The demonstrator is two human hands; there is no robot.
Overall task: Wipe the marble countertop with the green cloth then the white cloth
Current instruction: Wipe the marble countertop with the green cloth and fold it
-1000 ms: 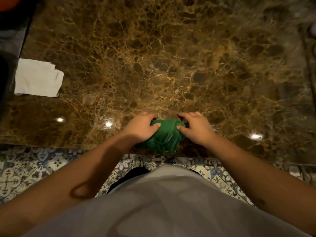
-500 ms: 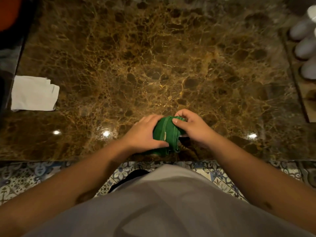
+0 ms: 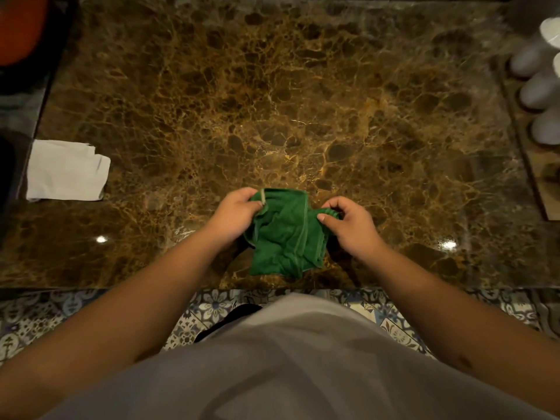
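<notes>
A crumpled green cloth hangs between my two hands just above the near edge of the brown marble countertop. My left hand pinches its upper left corner. My right hand grips a bunched part on its right side. The cloth is partly spread, and its lower end droops toward the counter edge. A folded white cloth lies flat at the counter's left edge, well away from both hands.
Three white rounded bottles stand on a tray at the right edge. An orange object sits at the far left corner. Patterned floor tiles show below the counter's front edge.
My hands have pulled apart, and the green cloth has opened from a tight bundle into a wider, loosely spread shape. The white cloth has not moved.
</notes>
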